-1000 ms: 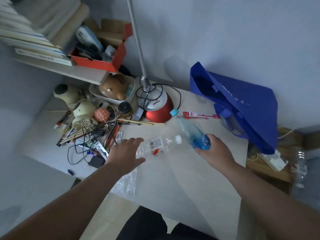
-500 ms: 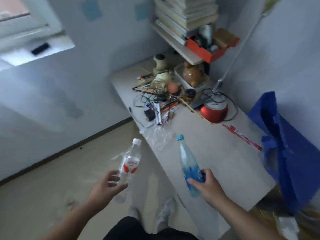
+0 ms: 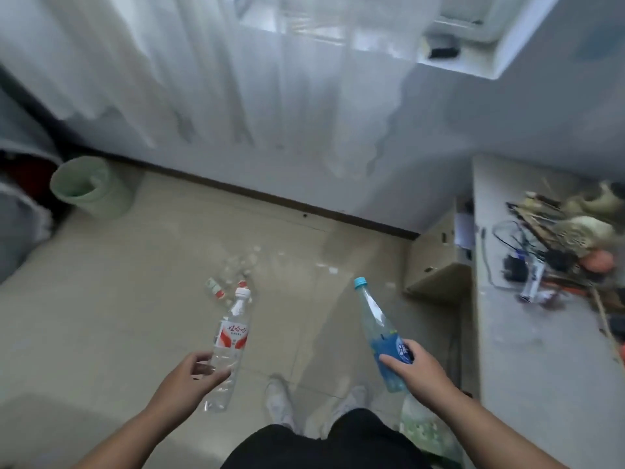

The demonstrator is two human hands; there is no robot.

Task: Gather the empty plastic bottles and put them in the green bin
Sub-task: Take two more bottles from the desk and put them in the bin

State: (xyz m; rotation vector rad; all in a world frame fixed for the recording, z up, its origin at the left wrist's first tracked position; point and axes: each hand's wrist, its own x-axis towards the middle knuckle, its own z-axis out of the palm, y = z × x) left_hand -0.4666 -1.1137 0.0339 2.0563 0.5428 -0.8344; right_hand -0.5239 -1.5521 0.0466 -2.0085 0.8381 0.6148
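Knees in black fabric (image 3: 321,445) fill the bottom edge, with two pale shoes (image 3: 279,401) just beyond them on the tiled floor (image 3: 101,316).

The left hand (image 3: 192,370) grasps a clear bottle (image 3: 230,340) by its lower body, fingers curled around it. This bottle has a red-and-white label and a white cap, looks empty, and tilts up and away from the person. The right hand (image 3: 419,367) wraps around the bottom half of a blue-tinted bottle (image 3: 378,333) with a blue label and a light blue cap, its neck leaning forward and to the left. The two bottles are held apart, above the floor.

Farther out on the floor, between the two caps, lies a blurred litter of clear plastic (image 3: 236,269) with a red-labelled piece in it; how many bottles it holds cannot be told.

To the right stands a pale desk (image 3: 541,367), whose far part carries a tangle of cables and small objects (image 3: 558,252).

At the far left, near the dark baseboard, the green bin (image 3: 89,187) stands upright and open, well apart from both hands. A sheer white curtain (image 3: 236,79) hangs along the wall behind.
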